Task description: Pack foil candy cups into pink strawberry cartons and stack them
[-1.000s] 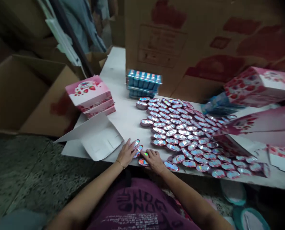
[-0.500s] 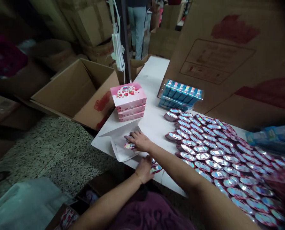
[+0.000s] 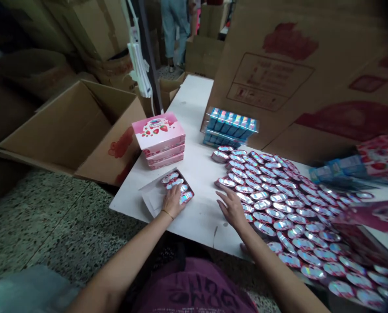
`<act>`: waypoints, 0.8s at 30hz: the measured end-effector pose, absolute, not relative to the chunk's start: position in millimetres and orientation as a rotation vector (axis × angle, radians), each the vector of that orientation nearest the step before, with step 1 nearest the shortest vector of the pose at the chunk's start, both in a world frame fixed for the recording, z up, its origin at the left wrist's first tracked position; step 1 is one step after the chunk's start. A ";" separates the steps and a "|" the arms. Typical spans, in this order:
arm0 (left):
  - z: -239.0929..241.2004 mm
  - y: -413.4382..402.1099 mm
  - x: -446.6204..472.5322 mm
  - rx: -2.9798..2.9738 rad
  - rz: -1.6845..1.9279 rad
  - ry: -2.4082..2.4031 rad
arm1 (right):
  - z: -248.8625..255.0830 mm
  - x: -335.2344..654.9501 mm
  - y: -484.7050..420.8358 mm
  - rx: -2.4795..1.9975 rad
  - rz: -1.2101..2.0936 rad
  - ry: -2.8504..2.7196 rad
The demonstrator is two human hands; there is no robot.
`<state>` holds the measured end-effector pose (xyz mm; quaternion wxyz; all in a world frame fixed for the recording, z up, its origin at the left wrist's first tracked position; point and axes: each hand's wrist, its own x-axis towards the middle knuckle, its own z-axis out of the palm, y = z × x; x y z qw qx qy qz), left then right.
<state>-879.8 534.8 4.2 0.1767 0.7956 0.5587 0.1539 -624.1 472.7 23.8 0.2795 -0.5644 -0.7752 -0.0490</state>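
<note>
My left hand (image 3: pixel 173 201) lies over the oval foil-topped packs (image 3: pixel 175 184) inside a small open carton (image 3: pixel 152 201), its fingers stretched out across them. The carton's white flap is folded out to the left; part of the packs is hidden under my hand. My right hand (image 3: pixel 232 208) is raised over the table with its fingers apart and nothing in them. It is at the left edge of a large spread of oval foil-topped packs (image 3: pixel 279 198) standing in rows.
Behind the small carton stands a stack of pink strawberry-printed boxes (image 3: pixel 159 134). Blue packs in clear plastic (image 3: pixel 232 124) stand before a large cardboard box (image 3: pixel 272 69). An open cardboard box (image 3: pixel 115 139) is at the left. A person (image 3: pixel 175 30) stands beyond the white table (image 3: pixel 197 93).
My right hand has left the carton and moved right to the spread packs. My left hand has moved from the table edge onto the carton, where several packs now show. The view has shifted right.
</note>
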 end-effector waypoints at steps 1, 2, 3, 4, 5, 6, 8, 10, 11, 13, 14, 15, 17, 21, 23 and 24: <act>-1.5 538.0 -873.5 2.239 0.430 1.668 | 23.6 -609.8 466.8 -1.573 -0.161 -2.047; -6.8 539.2 -868.4 2.220 0.434 1.746 | 24.2 -596.6 464.6 -1.653 -0.196 -2.014; -11.2 538.9 -864.7 2.203 0.441 1.794 | 25.4 -585.2 466.2 -1.748 -0.235 -1.986; -14.2 537.4 -862.7 2.190 0.453 1.812 | 26.5 -575.7 471.2 -1.853 -0.271 -1.968; -15.9 534.9 -862.3 2.176 0.473 1.815 | 27.2 -568.6 478.9 -1.963 -0.299 -1.964; -16.1 531.7 -863.4 2.159 0.504 1.814 | 26.8 -564.2 488.6 -2.074 -0.310 -1.968; -13.4 523.8 -868.8 2.096 0.616 1.839 | 21.5 -563.9 509.4 -2.289 -0.267 -1.985; -8.7 514.1 -875.6 2.000 0.786 1.895 | 10.7 -573.6 525.4 -2.439 -0.214 -1.984; -6.3 508.9 -878.4 1.970 0.869 1.907 | 4.6 -581.1 529.9 -2.470 -0.211 -1.989; -2.3 498.5 -881.1 1.989 0.990 1.874 | -5.8 -597.8 531.7 -2.439 -0.246 -2.041; -0.8 493.6 -881.3 2.029 1.017 1.836 | -8.9 -605.8 529.9 -2.391 -0.263 -2.088; 0.4 489.2 -881.2 2.078 1.022 1.791 | -10.5 -612.7 527.4 -2.332 -0.266 -2.145; 2.1 481.5 -882.2 2.154 1.008 1.721 | -9.4 -622.5 523.3 -2.195 -0.255 -2.261; -0.7 472.5 -898.6 2.087 1.063 1.859 | -2.6 -628.3 532.1 -2.050 -0.250 -2.299; -7.9 472.4 -911.8 1.936 1.084 1.996 | -2.7 -629.3 543.0 -2.017 -0.231 -2.311; -13.1 473.6 -918.3 1.840 1.081 2.044 | -3.9 -629.6 547.8 -1.992 -0.218 -2.333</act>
